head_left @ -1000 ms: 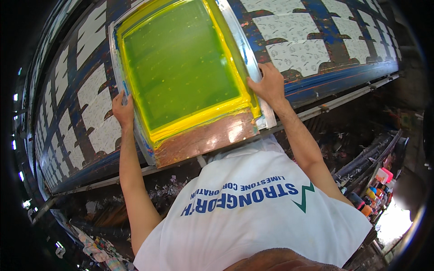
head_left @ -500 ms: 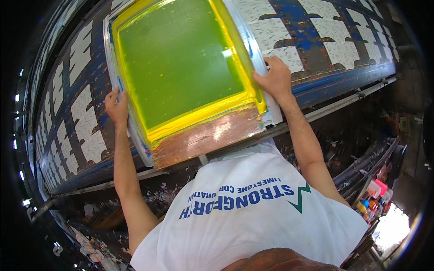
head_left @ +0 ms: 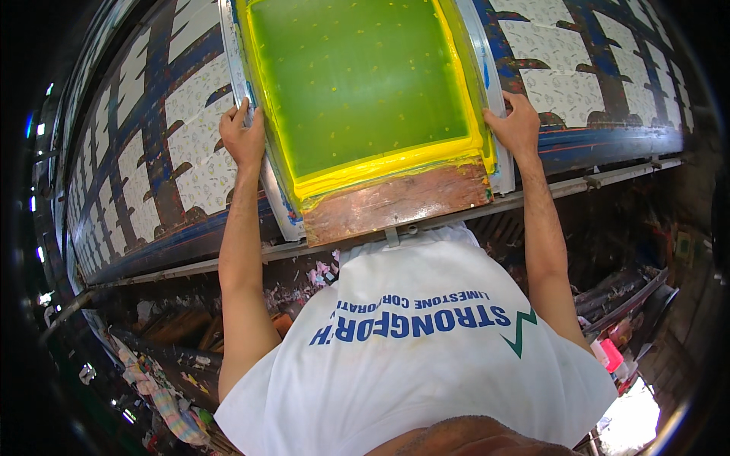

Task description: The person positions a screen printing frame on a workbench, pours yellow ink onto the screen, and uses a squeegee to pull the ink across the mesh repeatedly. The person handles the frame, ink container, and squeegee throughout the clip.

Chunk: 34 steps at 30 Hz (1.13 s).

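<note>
A screen printing frame [head_left: 479,57] lies over the long printing table in front of me. Its green mesh [head_left: 357,83] is bordered by thick yellow ink, and small yellow spots show across it. Along its near end runs a brown ink-stained board [head_left: 395,204]. My left hand [head_left: 243,138] is closed on the left metal rail, thumb on the inner side. On the opposite rail, my right hand [head_left: 517,129] grips with the thumb over the top and the fingers partly hidden outside. The frame's far end is cut off by the picture's upper edge.
White printed pieces [head_left: 551,49] lie in rows on the blue-and-brown stained table, on both sides of the frame. A metal rail [head_left: 608,179] runs along the table's near edge, close to my body. Rags [head_left: 171,406] and a pink container [head_left: 607,355] sit lower down at the sides.
The frame and both hands have shifted right in the picture and sit squarer to me. More printed pieces show left of the frame. Yellow spots on the mesh stand out more. Both grips stay.
</note>
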Tool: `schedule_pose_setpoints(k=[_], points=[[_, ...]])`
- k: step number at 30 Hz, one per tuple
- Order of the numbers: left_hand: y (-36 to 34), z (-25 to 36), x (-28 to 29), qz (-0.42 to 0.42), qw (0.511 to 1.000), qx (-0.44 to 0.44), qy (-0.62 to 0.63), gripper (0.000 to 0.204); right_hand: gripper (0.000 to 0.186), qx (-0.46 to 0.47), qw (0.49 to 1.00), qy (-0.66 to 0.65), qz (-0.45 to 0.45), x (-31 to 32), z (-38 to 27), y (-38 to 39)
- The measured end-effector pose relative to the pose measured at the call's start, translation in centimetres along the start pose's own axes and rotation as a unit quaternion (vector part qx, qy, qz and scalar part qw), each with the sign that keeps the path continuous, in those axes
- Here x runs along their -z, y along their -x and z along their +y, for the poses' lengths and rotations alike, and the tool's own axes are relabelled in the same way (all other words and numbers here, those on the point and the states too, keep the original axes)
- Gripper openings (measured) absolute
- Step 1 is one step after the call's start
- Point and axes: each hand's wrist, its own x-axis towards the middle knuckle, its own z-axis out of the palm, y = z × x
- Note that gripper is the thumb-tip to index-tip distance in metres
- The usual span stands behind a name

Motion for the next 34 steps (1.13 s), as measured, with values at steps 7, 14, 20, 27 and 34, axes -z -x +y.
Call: schedule_pose_setpoints(k=[7,14,20,27,34], points=[[0.4,1.8,-1.0,-0.004,1.0,-0.01,-0.019,0.041,0.052,-0.005,1.0,-0.007,-0.01,1.1,2.0,-0.1],[0.9,1.2,-2.1,-0.005,1.0,-0.011,0.004,0.04,0.052,0.0,1.0,-0.021,-0.018,0.6,2.5,0.1],[1.6,0.9,-3.6,-0.038,0.999,0.013,-0.021,0.039,0.047,0.017,0.999,-0.038,-0.016,2.0,1.0,0.8],[2.0,0.9,-3.6,-0.028,0.999,-0.006,-0.03,0.039,0.04,0.289,0.923,-0.174,-0.187,2.4,-6.4,7.7],[2.1,1.1,-4.0,-0.032,0.999,0.015,-0.028,0.041,0.044,0.441,0.814,0.022,-0.376,1.3,-11.8,10.4]])
